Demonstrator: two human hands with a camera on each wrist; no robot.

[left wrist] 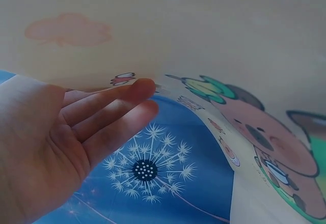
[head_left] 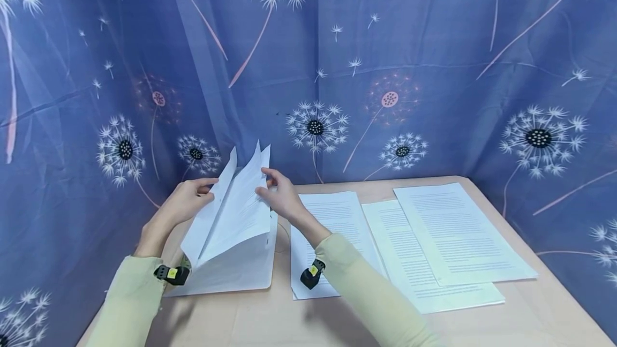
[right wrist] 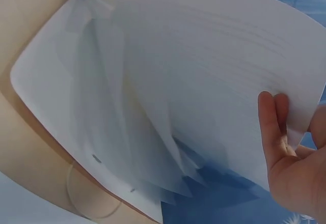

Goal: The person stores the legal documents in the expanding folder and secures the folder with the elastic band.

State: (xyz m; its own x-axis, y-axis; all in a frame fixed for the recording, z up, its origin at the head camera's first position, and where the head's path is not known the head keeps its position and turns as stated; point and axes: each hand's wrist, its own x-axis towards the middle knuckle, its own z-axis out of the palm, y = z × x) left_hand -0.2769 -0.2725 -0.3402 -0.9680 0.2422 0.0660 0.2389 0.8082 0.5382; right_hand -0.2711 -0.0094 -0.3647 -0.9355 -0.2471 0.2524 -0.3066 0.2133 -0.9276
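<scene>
Dandelion-patterned curtain [head_left: 448,111] behind, booklet [head_left: 231,277] parted below

The cover's edge [head_left: 207,216] is pinched by the left hand [head_left: 183,205], apparently so the booklet is held wide; upright pages [head_left: 243,200] are pinched by the right hand [head_left: 284,197], presumably for separation. The booklet is rested on the table's [head_left: 250,320] left; beside it, printed sheets [head_left: 467,234] are laid flat, text upward.

Blue curtain [head_left: 443,100], printed with white and pink dandelions [head_left: 315,127], hangs behind and along both sides of a pale beige table [head_left: 270,317].
</scene>
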